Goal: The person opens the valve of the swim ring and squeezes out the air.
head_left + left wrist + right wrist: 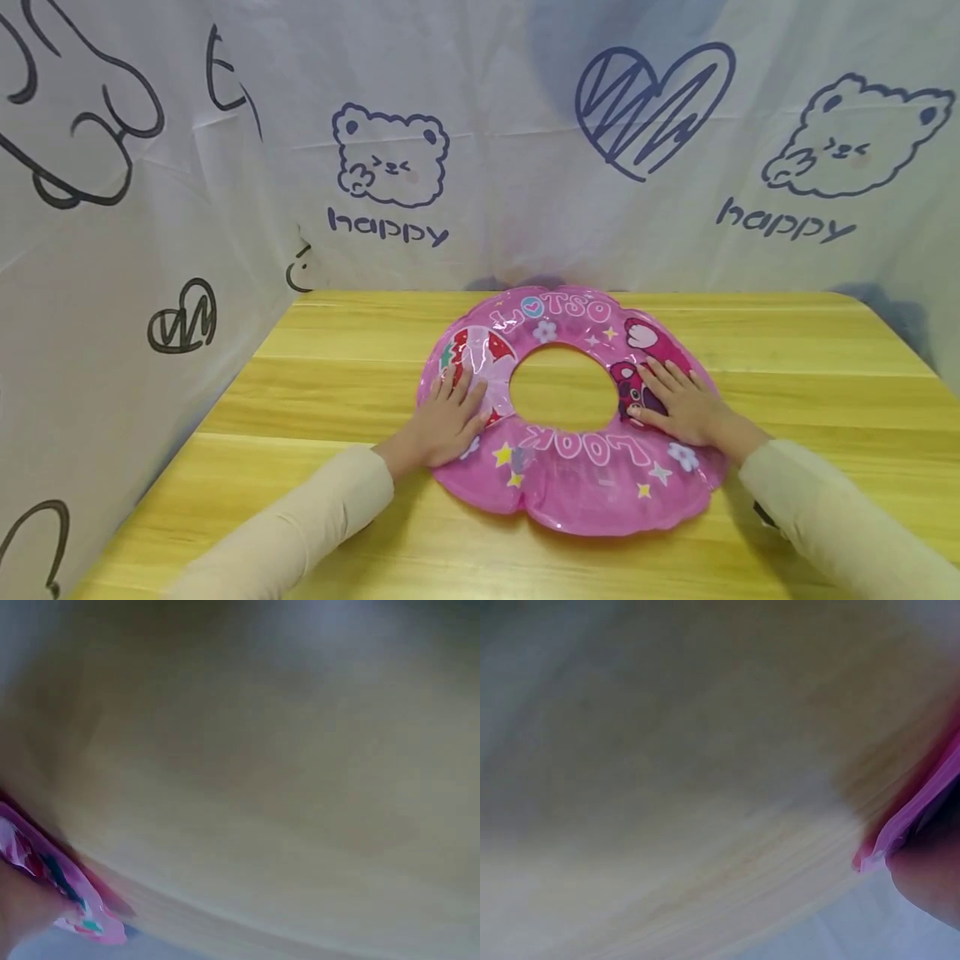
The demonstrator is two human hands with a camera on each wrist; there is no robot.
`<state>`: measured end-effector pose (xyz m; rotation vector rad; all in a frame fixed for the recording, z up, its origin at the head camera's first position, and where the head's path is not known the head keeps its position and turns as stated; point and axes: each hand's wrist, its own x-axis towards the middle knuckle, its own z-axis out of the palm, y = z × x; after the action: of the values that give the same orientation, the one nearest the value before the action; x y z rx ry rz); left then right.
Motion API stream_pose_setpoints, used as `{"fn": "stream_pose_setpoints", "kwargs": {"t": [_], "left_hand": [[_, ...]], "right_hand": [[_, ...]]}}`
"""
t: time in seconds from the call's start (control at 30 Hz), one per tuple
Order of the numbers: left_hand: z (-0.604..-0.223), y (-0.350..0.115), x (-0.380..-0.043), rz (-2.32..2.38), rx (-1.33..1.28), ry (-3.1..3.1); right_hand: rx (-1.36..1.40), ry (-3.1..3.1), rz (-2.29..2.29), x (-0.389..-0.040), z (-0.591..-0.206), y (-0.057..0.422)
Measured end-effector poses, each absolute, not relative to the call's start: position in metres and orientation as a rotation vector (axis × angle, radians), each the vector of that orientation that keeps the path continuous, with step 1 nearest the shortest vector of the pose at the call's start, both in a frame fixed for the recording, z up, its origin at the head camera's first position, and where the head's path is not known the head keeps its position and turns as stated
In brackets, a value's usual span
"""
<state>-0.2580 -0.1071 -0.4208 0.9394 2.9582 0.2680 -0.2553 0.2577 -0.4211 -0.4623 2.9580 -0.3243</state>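
A pink inflatable swim ring (pixel 592 492) lies flat on the wooden table, its surface wrinkled and soft-looking. It carries lettering, stars, flowers, a strawberry print and a cartoon bear. On its left side rests my left hand (pixel 450 417), fingers spread over the strawberry print. My right hand (pixel 686 407) lies across the bear print on the right side, fingers straight and pointing up and left. In the left wrist view the ring's edge (pixel 112 930) shows at the lower left beside part of the hand. The right wrist view has the ring's edge (pixel 900 825) at the right.
The yellow wood-grain table (pixel 315 358) extends around the ring on all sides. White cloth (pixel 495 208) with drawn bears, hearts and the word "happy" hangs behind the table, and more drawn cloth (pixel 97 308) hangs along the left.
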Motion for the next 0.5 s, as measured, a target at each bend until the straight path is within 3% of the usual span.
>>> {"fn": "stream_pose_setpoints", "kwargs": {"t": [0.2,0.5], "left_hand": [[-0.425,-0.108,-0.241,0.202,1.182,2.846],[-0.428,-0.113,-0.241,0.135,1.305,2.787]], "right_hand": [[-0.464,2.962,-0.314,-0.255,-0.420,0.258],[-0.471,2.970,-0.304,-0.254,-0.418,0.255]]}}
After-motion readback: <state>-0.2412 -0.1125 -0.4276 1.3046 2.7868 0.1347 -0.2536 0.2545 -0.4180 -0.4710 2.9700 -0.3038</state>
